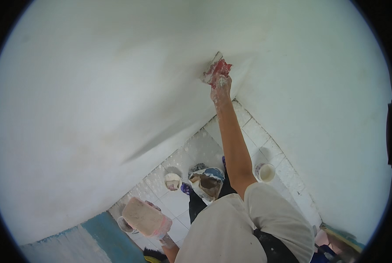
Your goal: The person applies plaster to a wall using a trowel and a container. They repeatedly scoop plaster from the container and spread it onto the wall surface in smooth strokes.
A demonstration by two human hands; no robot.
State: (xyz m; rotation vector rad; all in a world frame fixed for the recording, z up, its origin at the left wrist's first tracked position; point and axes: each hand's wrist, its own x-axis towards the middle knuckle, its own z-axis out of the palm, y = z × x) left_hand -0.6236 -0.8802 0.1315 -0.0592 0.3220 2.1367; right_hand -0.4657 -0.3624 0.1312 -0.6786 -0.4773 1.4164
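Note:
My right arm reaches up and away to the left-hand white wall point(95, 96), close to the corner. My right hand point(221, 85), smeared with white paste, is closed on a putty knife point(213, 66) with red at its handle end. Its wide blade lies against the wall or very near it. Low at the left, my left hand point(153, 206) holds a pinkish rectangular tray-like piece point(144, 216), caked with pale plaster. The tray hides most of that hand; only some fingers and the wrist show.
On the white tiled floor point(174, 204) below stand an open bag-like container point(210, 184), a small white tub point(173, 181) and a white bucket point(265, 172). Another pale container point(125, 225) is partly behind the tray. A right-hand wall point(323, 109) meets the left one. Dark bristles point(154, 253) show below.

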